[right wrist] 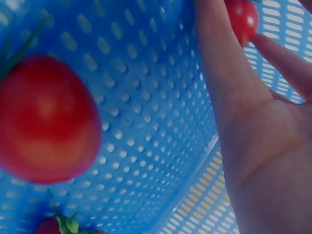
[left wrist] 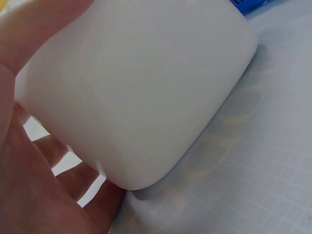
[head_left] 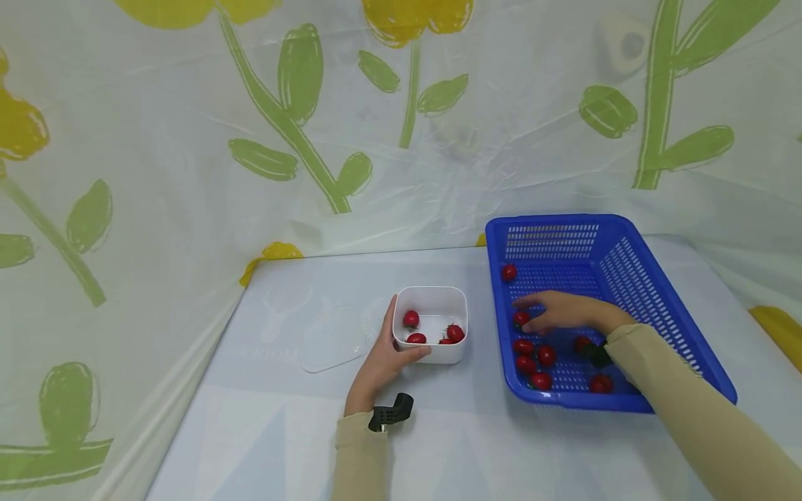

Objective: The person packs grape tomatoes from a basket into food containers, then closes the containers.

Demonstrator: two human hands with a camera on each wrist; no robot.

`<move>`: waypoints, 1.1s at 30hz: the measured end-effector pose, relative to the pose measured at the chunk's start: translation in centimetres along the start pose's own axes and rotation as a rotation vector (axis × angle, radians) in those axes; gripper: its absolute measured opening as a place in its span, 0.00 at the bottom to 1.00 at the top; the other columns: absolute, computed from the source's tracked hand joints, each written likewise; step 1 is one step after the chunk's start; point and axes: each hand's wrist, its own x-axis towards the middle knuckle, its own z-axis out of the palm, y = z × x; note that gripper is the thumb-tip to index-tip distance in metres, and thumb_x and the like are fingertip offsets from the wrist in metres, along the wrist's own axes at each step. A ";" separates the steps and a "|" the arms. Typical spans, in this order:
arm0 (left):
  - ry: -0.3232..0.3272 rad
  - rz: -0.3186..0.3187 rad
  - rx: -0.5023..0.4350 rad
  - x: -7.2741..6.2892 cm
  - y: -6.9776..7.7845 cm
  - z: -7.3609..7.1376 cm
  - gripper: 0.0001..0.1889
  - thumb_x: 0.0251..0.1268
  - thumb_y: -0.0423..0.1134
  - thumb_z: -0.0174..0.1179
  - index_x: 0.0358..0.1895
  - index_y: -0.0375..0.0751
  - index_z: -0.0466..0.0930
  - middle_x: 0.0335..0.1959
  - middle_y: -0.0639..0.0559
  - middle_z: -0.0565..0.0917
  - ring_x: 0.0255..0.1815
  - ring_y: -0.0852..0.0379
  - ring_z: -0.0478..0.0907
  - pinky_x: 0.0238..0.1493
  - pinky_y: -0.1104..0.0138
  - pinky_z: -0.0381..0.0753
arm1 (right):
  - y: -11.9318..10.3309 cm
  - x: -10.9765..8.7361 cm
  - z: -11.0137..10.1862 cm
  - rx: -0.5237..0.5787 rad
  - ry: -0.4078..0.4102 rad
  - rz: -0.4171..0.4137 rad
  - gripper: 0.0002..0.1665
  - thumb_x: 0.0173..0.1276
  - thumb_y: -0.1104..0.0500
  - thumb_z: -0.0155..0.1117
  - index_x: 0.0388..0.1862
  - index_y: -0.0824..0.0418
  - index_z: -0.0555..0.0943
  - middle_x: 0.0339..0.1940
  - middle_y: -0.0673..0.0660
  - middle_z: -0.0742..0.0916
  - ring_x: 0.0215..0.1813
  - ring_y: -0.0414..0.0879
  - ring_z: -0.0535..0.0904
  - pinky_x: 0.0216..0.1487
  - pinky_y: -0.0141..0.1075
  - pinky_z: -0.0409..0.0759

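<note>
My left hand (head_left: 383, 358) grips a white square container (head_left: 447, 353) at its left side, the thumb along the front wall and the fingers on the far side. Several red cherry tomatoes lie inside it, one cherry tomato (head_left: 411, 319) near the back left. In the left wrist view the container's wall (left wrist: 146, 87) fills most of the picture. Inside a blue plastic basket (head_left: 673, 306), my right hand (head_left: 560, 310) has its thumb and fingers around a cherry tomato (right wrist: 242, 22) by the left wall. Below that hand lie several more tomatoes, including a cherry tomato (head_left: 540, 380) near the front.
A clear flat lid (head_left: 332, 341) lies on the white table (head_left: 301, 431), left of the container. Another tomato (head_left: 509, 272) rests at the basket's back left. Behind the table hangs a flower-patterned sheet (head_left: 188, 174). A black strap mount (head_left: 391, 412) sits on the left wrist.
</note>
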 end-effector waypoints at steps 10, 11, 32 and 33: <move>-0.028 -0.024 -0.044 -1.0 2.9 -0.1 0.53 0.47 0.45 0.67 0.70 0.62 0.35 0.68 0.55 0.51 0.67 0.50 0.49 0.61 0.49 0.53 | 0.0 0.9 0.2 -0.120 0.040 -0.018 0.33 0.57 0.50 0.63 0.61 0.58 0.69 0.55 0.59 0.75 0.55 0.55 0.71 0.53 0.56 0.66; -0.026 -0.027 -0.040 -1.0 3.0 -0.1 0.53 0.47 0.44 0.67 0.70 0.61 0.34 0.69 0.55 0.50 0.67 0.50 0.49 0.61 0.49 0.53 | 0.1 1.0 0.3 -0.127 0.050 -0.026 0.32 0.57 0.50 0.63 0.60 0.58 0.70 0.55 0.59 0.76 0.56 0.55 0.70 0.53 0.55 0.66; 0.027 -0.028 0.017 -0.2 0.1 0.1 0.53 0.40 0.55 0.69 0.66 0.77 0.36 0.66 0.66 0.53 0.65 0.58 0.52 0.60 0.48 0.54 | 0.2 2.3 0.8 -0.224 0.174 -0.095 0.20 0.59 0.56 0.61 0.51 0.62 0.75 0.45 0.56 0.80 0.47 0.52 0.75 0.48 0.50 0.72; 0.028 -0.031 0.017 -0.2 0.1 0.1 0.53 0.40 0.56 0.69 0.66 0.77 0.36 0.66 0.66 0.53 0.65 0.58 0.52 0.60 0.48 0.54 | 0.2 2.2 0.8 -0.223 0.190 -0.093 0.21 0.59 0.57 0.61 0.51 0.62 0.75 0.45 0.56 0.80 0.48 0.52 0.75 0.49 0.50 0.72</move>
